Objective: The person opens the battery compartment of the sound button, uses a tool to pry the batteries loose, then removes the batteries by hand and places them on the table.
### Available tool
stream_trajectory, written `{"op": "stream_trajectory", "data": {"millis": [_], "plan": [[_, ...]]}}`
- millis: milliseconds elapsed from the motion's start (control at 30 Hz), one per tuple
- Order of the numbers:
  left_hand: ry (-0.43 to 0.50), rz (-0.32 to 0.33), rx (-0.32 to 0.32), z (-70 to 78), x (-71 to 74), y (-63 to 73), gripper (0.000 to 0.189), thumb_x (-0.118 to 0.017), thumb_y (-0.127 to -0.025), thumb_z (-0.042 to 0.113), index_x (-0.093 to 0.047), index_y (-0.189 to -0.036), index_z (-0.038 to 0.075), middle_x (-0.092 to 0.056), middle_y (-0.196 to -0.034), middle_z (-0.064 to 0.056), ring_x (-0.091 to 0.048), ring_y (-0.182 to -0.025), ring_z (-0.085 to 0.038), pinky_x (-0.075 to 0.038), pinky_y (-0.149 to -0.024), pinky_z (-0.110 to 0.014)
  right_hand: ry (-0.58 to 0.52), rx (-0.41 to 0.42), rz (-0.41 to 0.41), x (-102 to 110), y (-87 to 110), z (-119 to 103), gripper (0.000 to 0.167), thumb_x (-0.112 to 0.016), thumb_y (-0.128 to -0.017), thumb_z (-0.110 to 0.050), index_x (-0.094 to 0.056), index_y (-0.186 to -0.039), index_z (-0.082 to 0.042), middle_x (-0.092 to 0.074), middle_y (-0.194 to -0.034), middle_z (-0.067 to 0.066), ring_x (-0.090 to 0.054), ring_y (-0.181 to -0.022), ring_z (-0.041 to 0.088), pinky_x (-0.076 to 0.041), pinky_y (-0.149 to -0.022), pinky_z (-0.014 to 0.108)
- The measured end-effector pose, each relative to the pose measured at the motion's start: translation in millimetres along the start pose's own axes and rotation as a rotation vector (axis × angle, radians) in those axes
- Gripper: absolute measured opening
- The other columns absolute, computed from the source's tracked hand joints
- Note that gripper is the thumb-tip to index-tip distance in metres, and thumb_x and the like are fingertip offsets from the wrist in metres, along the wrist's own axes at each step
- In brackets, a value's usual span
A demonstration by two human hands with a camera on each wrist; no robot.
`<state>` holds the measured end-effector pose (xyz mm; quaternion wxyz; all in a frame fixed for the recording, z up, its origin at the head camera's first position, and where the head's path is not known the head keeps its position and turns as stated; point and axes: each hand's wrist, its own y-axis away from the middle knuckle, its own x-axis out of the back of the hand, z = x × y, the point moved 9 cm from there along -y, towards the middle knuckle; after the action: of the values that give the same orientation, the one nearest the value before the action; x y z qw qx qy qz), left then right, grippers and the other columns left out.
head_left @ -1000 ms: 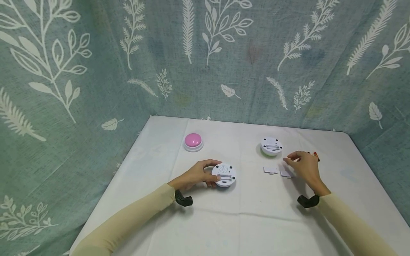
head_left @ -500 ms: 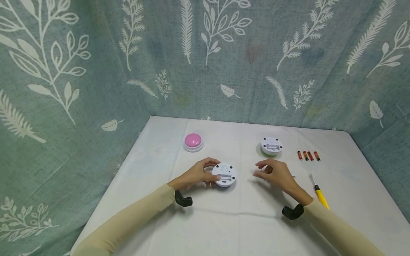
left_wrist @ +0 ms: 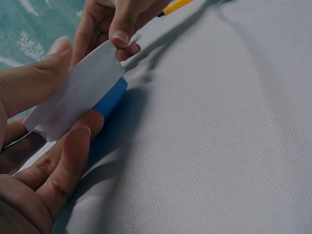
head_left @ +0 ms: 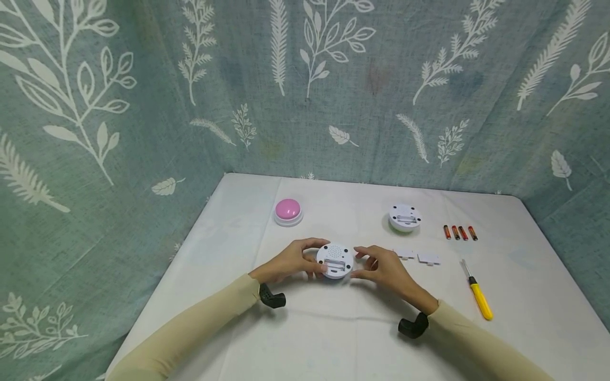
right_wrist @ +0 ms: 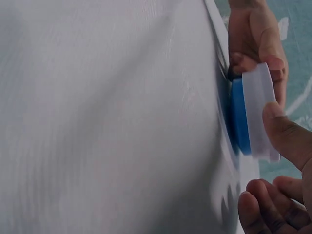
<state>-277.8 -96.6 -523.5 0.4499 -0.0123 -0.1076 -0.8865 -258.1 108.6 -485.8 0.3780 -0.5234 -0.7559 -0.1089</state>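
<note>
A round white-based push button (head_left: 335, 260), turned upside down, shows its battery slot in the head view; its blue dome (right_wrist: 240, 117) faces down. My left hand (head_left: 297, 259) grips its left side, thumb (left_wrist: 34, 83) on the white base and fingers beneath. Beside the opposite rim is my right hand (head_left: 383, 268), thumb and fingers apart and loosely bent. Its thumb (right_wrist: 280, 126) lies at the base's edge, but contact is hard to tell. Several of its other fingers sit clear of the button in the right wrist view.
A pink button (head_left: 288, 209) stands upright at the back. An upturned green button (head_left: 404, 218) lies behind two white battery covers (head_left: 403, 254). Several small batteries (head_left: 455, 233) and a yellow screwdriver (head_left: 478, 296) are on the right of the white table (head_left: 267, 338).
My right hand has moved left from near the battery covers to the button's right side, uncovering the batteries, covers and screwdriver. My left hand keeps its grip in place.
</note>
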Motion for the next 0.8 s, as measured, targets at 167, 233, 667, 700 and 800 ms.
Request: {"op": "stream_trajectory", "data": {"millis": [167,233,667,700,800], "plan": [[-0.010,-0.010,-0.007,-1.2,-1.7,1.3,0.082,-0.090,-0.079,0.009,-0.051,-0.150,0.020,-0.075,-0.098,-0.016,-0.071,-0.076,-0.024,-0.055,-0.068,-0.031,-0.025,0.000,0.000,-9,-1.2,-5,0.068,-0.093,-0.075,-0.034,-0.069,-0.133,-0.007,-0.070,-0.096,-0.001,-0.064,-0.077,0.008,-0.053,-0.067,0.026],[-0.017,-0.005,-0.009,-1.9,-1.5,1.6,0.082,-0.091,-0.079,0.009,-0.051,-0.149,0.020,-0.076,-0.092,-0.017,-0.071,-0.075,-0.024,-0.054,-0.068,-0.030,-0.030,-0.005,-0.005,-11,-1.7,-7,0.070,-0.093,-0.074,-0.035,-0.069,-0.134,-0.007,-0.069,-0.094,-0.002,-0.064,-0.076,0.008,-0.053,-0.066,0.025],[-0.001,0.051,-0.074,14.7,-1.0,-16.1,0.081,-0.090,-0.081,0.015,-0.047,-0.150,0.018,-0.074,-0.110,-0.012,-0.072,-0.089,-0.023,-0.054,-0.076,-0.030,-0.039,-0.017,0.031,10,-11.4,-9,0.068,-0.092,-0.079,-0.024,-0.065,-0.137,-0.002,-0.069,-0.089,-0.001,-0.066,-0.077,0.011,-0.056,-0.069,0.028],[0.002,0.052,-0.080,17.4,-1.2,-19.1,0.080,-0.090,-0.082,0.015,-0.047,-0.149,0.017,-0.075,-0.106,-0.013,-0.072,-0.091,-0.022,-0.054,-0.077,-0.029,-0.035,-0.021,0.036,13,-12.9,-8,0.068,-0.092,-0.079,-0.023,-0.064,-0.138,-0.002,-0.069,-0.088,-0.001,-0.066,-0.076,0.011,-0.056,-0.069,0.028],[-0.013,0.055,-0.108,24.7,-0.3,-30.2,0.077,-0.089,-0.083,0.018,-0.048,-0.148,0.019,-0.076,-0.100,-0.014,-0.072,-0.091,-0.021,-0.052,-0.078,-0.028,-0.028,-0.043,0.050,22,-17.6,-3,0.068,-0.091,-0.081,-0.022,-0.063,-0.139,-0.003,-0.069,-0.086,-0.001,-0.066,-0.076,0.011,-0.056,-0.069,0.028]]}}
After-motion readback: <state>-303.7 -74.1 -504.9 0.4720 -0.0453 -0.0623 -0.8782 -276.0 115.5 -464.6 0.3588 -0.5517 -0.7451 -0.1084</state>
